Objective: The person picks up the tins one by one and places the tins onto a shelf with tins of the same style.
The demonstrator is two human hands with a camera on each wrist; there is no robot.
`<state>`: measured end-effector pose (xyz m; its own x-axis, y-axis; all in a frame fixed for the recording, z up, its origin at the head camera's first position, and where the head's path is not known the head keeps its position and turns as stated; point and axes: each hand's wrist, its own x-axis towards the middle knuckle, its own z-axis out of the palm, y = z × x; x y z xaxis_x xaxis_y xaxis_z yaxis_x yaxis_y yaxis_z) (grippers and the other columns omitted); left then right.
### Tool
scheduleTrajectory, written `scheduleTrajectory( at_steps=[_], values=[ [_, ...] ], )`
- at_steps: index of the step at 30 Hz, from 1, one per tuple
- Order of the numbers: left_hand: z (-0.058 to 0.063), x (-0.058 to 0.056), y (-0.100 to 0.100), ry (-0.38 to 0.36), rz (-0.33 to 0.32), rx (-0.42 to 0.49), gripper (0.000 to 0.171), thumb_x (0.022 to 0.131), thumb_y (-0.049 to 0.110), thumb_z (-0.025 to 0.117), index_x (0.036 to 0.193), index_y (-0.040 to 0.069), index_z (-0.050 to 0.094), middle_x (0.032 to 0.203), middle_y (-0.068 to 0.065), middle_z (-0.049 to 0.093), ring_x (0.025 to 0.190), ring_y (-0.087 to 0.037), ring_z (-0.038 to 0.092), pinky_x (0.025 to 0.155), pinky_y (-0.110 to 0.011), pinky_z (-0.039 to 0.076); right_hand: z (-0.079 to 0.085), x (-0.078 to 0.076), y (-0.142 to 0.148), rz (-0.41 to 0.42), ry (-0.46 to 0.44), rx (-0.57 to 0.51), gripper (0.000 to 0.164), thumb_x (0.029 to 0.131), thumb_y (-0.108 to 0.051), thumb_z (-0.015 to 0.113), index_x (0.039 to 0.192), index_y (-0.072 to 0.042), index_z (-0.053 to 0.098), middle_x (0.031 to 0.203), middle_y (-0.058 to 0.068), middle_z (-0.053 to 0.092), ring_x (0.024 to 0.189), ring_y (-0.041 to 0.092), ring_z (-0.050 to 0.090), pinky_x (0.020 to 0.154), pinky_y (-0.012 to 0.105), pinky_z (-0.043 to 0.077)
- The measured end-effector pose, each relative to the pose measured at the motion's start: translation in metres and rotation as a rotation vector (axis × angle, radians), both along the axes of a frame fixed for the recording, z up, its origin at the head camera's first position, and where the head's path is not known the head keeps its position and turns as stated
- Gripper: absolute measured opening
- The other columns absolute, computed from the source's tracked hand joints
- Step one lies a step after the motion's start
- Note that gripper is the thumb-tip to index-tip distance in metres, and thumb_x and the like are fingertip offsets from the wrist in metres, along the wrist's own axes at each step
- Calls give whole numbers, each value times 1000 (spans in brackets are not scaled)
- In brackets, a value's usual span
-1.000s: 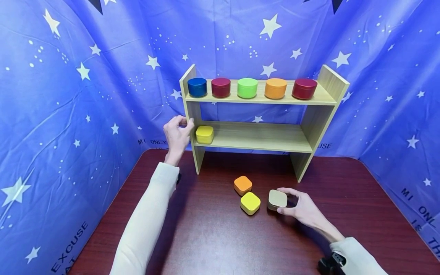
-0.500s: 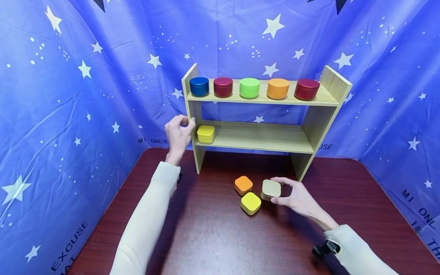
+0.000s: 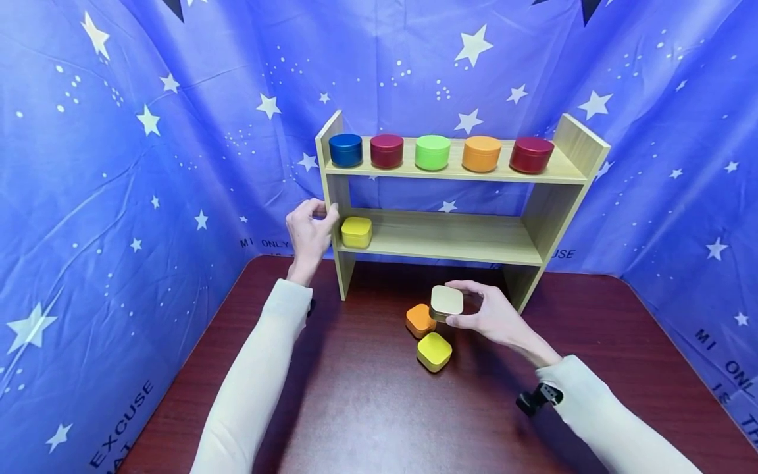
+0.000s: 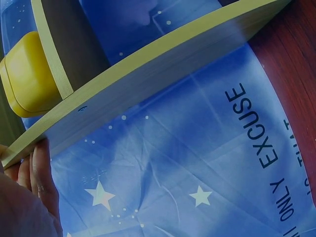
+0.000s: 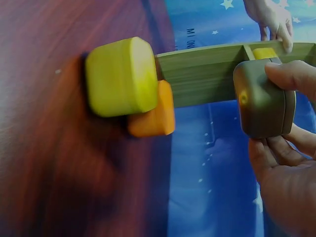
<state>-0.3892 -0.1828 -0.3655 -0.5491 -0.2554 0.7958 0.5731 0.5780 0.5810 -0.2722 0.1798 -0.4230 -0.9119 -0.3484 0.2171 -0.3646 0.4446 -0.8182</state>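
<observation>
My right hand (image 3: pixel 494 316) holds a pale gold square tin (image 3: pixel 447 300) between thumb and fingers. The tin is up off the table and overlaps a corner of an orange square tin (image 3: pixel 420 320) in the head view. Nearer to me lies a yellow square tin (image 3: pixel 434 352). At the left, my left hand (image 3: pixel 310 230) grips the front edge of the wooden shelf's side panel (image 4: pixel 163 52), thumb on one face and fingers on the other. Just inside that panel, another yellow square tin (image 3: pixel 356 232) stands on the middle board.
Along the top board of the shelf (image 3: pixel 453 238) stand several round tins: a blue one (image 3: pixel 346 151), a dark red one (image 3: pixel 387 151), a green one (image 3: pixel 432 153), an orange one (image 3: pixel 481 154) and another dark red one (image 3: pixel 531 155). Blue star-printed cloth (image 3: pixel 195 131) surrounds the dark red-brown table (image 3: pixel 355 395).
My right hand has raised the gold tin from the table and carried it left and towards the shelf. My left hand stays on the side panel.
</observation>
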Motion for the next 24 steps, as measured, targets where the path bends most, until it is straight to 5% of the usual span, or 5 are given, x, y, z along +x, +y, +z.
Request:
scheduleTrajectory(
  at_steps=[11,24],
  values=[
    [1,0,-1,7,-1,4,26,90,20,78,81,-5,78,78,-24,77,72,-42,72,72,-47,54,30,-24,-31,26,10,12,66,85,-11,91,145,-1,66,142,21,72,127,32,71,97,15,51],
    [0,-1,0,38,10,-12,25,89,19,76,77,-3,76,74,-22,74,70,-41,70,74,-54,50,63,-63,-61,39,10,-37,65,84,-9,90,144,-2,67,131,21,76,100,4,68,84,14,54]
  ],
)
